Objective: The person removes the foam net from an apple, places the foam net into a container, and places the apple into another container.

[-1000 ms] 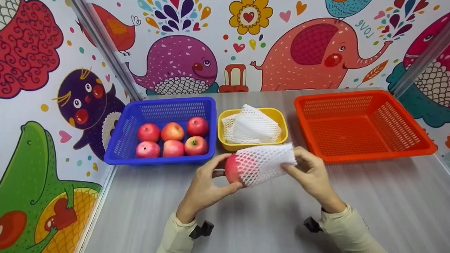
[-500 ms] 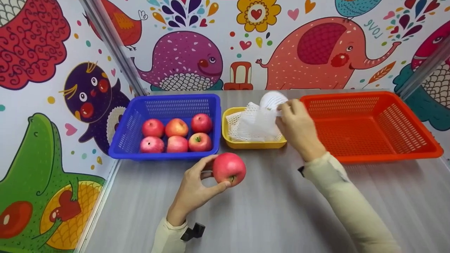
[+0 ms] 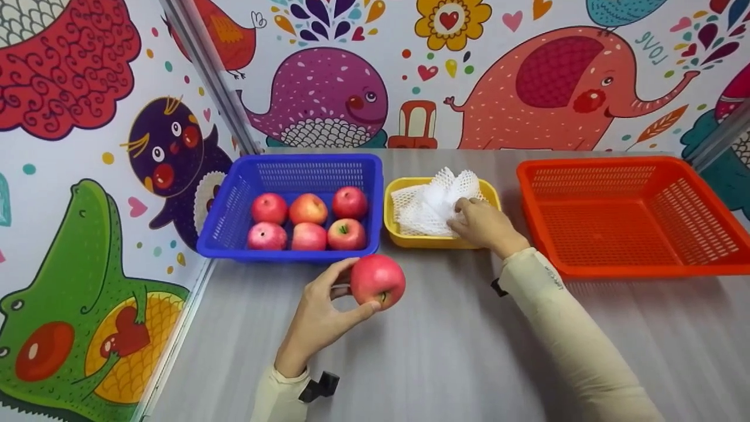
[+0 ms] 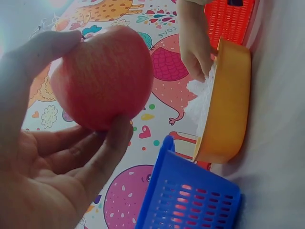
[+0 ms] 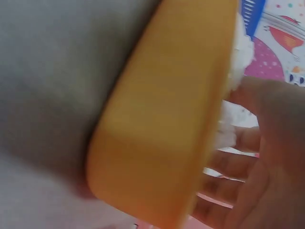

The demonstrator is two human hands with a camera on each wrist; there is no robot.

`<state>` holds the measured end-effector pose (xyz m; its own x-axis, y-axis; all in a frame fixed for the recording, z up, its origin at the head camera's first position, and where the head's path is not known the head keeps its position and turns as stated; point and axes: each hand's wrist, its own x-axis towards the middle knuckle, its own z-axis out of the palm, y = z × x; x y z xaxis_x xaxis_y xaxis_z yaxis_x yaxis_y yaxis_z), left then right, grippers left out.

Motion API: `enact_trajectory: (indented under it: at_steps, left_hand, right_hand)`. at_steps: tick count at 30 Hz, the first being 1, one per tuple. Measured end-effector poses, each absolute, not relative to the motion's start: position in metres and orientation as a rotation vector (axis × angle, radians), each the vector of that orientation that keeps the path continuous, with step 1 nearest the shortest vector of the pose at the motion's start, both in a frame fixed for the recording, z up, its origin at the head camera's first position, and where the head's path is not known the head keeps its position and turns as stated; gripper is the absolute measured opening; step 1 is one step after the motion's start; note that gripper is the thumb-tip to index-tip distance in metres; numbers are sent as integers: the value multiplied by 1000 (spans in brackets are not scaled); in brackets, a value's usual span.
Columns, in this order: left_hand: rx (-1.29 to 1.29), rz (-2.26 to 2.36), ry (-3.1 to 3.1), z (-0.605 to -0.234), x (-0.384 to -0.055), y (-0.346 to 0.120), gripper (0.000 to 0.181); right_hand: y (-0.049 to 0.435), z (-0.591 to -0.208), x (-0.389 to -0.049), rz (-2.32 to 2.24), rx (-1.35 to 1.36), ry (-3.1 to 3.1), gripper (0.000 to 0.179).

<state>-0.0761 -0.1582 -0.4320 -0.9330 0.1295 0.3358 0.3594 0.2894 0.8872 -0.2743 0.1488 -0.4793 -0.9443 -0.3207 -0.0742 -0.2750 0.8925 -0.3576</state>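
My left hand (image 3: 319, 316) holds a bare red apple (image 3: 378, 282) above the table, thumb on one side and fingers curled round the other. The left wrist view shows the same apple (image 4: 105, 76) up close. My right hand (image 3: 486, 225) reaches over the front right rim of the yellow basket (image 3: 430, 240), fingers bent at the white foam nets (image 3: 430, 202) heaped in it. Seen from the right wrist, its thumb and forefinger stand on either side of white foam (image 5: 226, 133), pinching it; the fingertips are partly hidden behind the basket wall.
To the left stands a blue basket (image 3: 293, 255) with several red apples (image 3: 307, 209) in two rows. At the right is an orange-red basket (image 3: 609, 217) with a slotted floor. Printed cartoon walls (image 3: 328, 94) enclose the grey table (image 3: 433, 351) at the back and left.
The foam net came off the apple. My right hand carried it to the yellow basket and lowered it among the other nets. My left hand kept hold of the apple.
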Motion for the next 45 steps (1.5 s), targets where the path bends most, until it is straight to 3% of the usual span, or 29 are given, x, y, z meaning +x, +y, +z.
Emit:
enact_trajectory:
  at_steps: [12, 16, 24, 28, 34, 39, 45]
  left_hand:
    - [-328, -1574, -2383, -428, -91, -177, 69]
    - [-304, -1560, -2374, -443, -101, -186, 72]
    - [-346, -1439, -2402, -436, -122, -195, 72]
    - [-363, -1353, -2480, -415, -156, -204, 74]
    - [-290, -1042, -2714, -391, -236, -223, 78]
    - [-261, -741, -2886, -404, -290, -236, 75]
    - [-172, -605, -3034, -426, -319, -246, 87]
  right_hand:
    - [173, -439, -193, -524, -784, 3410, 31]
    - [176, -434, -168, -547, -858, 3420, 27]
    - [187, -434, -155, -574, -770, 3356, 31]
    - [193, -437, -152, -583, -741, 3331, 30]
    - [199, -441, -143, -618, -750, 3330, 28]
    - [201, -446, -133, -629, -788, 3317, 26]
    - [205, -454, -122, -620, -825, 3305, 26]
